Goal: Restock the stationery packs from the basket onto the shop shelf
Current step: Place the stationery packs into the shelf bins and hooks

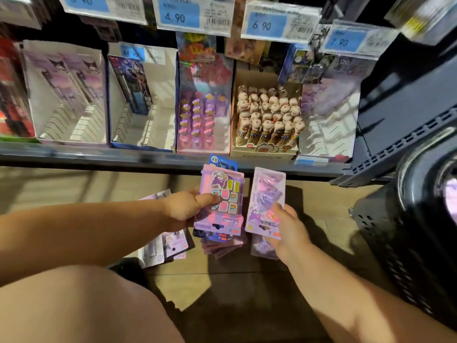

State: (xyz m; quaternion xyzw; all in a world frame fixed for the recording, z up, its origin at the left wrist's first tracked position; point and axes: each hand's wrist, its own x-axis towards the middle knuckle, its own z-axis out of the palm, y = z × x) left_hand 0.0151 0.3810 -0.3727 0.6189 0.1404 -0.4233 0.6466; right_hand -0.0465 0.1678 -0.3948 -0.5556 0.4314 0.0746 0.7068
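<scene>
My left hand [184, 209] grips a stack of pink and purple stationery packs [222, 201], thumb pressed on the top pack's face, just below the shelf's front edge [148, 157]. My right hand [288, 226] holds a lilac pack with a purple character [265, 201] beside that stack. More packs lie on the wooden floor: a pile [223, 246] under the held ones and a few [162, 243] to the left. The black basket [405, 231] stands at the right, its inside mostly hidden.
The shelf holds open display boxes: two nearly bare white ones [71, 95] at the left, a pink box of erasers [204, 112], a box of plush-topped pens [268, 117], a lilac box [331, 112] at the right. Blue price tags [179, 14] hang above. My knee [81, 308] fills the lower left.
</scene>
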